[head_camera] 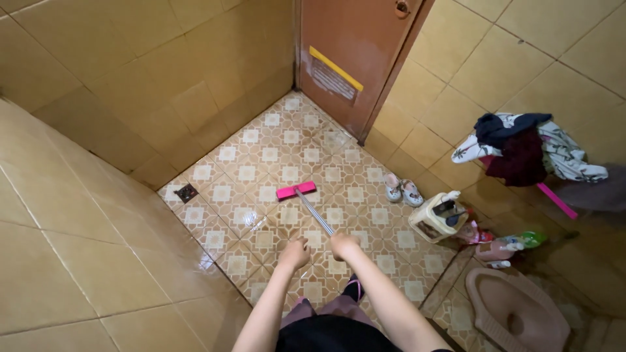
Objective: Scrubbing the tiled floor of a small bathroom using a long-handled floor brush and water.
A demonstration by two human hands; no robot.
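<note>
Looking down into a small tiled bathroom from head height. Near the bottom centre, two bare arms reaching forward. Right hand [343, 245] closed around the near end of a thin metal mop handle [314, 212]. Left hand [295, 253] just beside it to the left, fingers curled, near the handle; hard to tell whether touching or gripping it. Handle slanting away and slightly left to a flat pink mop head [296, 190], resting on the patterned floor tiles [248, 173] near the middle of the room. Tiles around the mop head shiny and wet-looking.

Far left of the mop head, a small square floor drain [186, 192] close to the left wall. At the far end, a brown door [352, 58] with a yellow strip across it. Right of the mop head, a pair of small pale slippers [402, 190] by the right wall. Nearer and further right, a cream plastic caddy [435, 218] holding dark items, then a cluster of bottles [505, 249] lying just beside it. At the near right corner, a pink squat toilet pan [515, 309] set into the floor. Above it on the right wall, a heap of clothes [528, 153] hanging, dark and patterned white, over a pink rod [557, 201]. Glossy yellow-beige wall tiles [78, 215] on the left, far and right sides
</note>
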